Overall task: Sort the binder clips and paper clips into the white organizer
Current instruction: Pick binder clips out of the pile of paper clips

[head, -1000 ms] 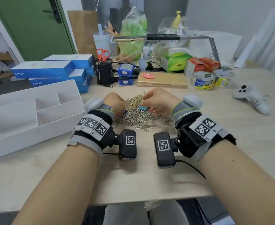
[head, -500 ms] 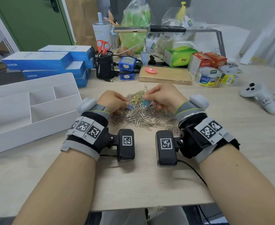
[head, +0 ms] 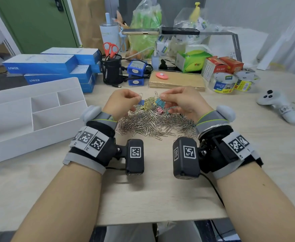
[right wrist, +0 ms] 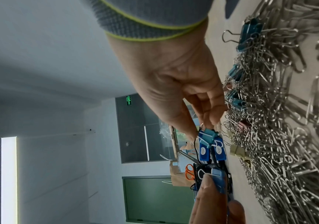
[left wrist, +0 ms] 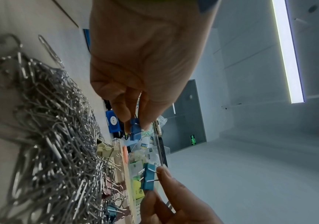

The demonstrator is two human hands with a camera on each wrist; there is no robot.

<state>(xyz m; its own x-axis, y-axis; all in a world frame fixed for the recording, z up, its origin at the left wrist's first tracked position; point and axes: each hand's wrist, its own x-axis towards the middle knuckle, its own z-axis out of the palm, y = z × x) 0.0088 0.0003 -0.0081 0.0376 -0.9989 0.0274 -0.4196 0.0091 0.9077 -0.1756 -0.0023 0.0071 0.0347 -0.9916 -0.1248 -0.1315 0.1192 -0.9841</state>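
My left hand (head: 121, 102) pinches a blue binder clip (head: 141, 102), right hand (head: 181, 102) a teal binder clip (head: 159, 101); I carry both to one white organizer (head: 38, 137) compartment, shaking off snagged paper clips (head: 153, 124).

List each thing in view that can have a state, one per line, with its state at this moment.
left hand: raised over the pile, pinching a blue binder clip
right hand: raised, pinching a teal binder clip
paper clips: heaped loose on the table
pink binder clip: lying on the heap, unsorted
white organizer: the compartments in view hold nothing
red scissors: standing in the mesh pen cup
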